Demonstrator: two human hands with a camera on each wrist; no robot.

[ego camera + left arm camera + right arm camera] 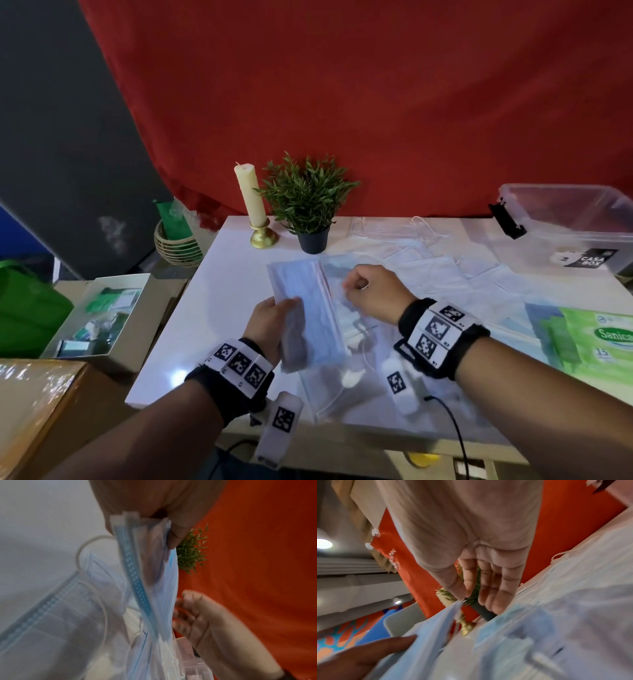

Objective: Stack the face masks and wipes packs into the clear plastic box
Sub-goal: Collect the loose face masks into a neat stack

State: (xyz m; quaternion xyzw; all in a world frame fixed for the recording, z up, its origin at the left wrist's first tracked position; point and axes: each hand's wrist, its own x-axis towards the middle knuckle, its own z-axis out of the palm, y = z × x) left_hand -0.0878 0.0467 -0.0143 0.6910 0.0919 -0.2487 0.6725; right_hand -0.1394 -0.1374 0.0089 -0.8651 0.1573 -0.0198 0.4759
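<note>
Head view: the left hand [270,320] has its fingers clamped on a few blue face masks [301,301] above the white surface [219,308]; the right hand [371,291] is curled just beside them; the clear plastic box [565,219] sits far right, the wipes packs [596,342] nearer. Left wrist view: thumb and fingers [176,534] pinch the mask edges. Right wrist view: the right fingers [498,591] are loosely bent, holding nothing.

The candle [250,198] and plant [306,198] stand at the desk's [219,291] back edge. The box [565,226] sits at the back right corner. The wipes packs [596,342] lie at the right edge.
</note>
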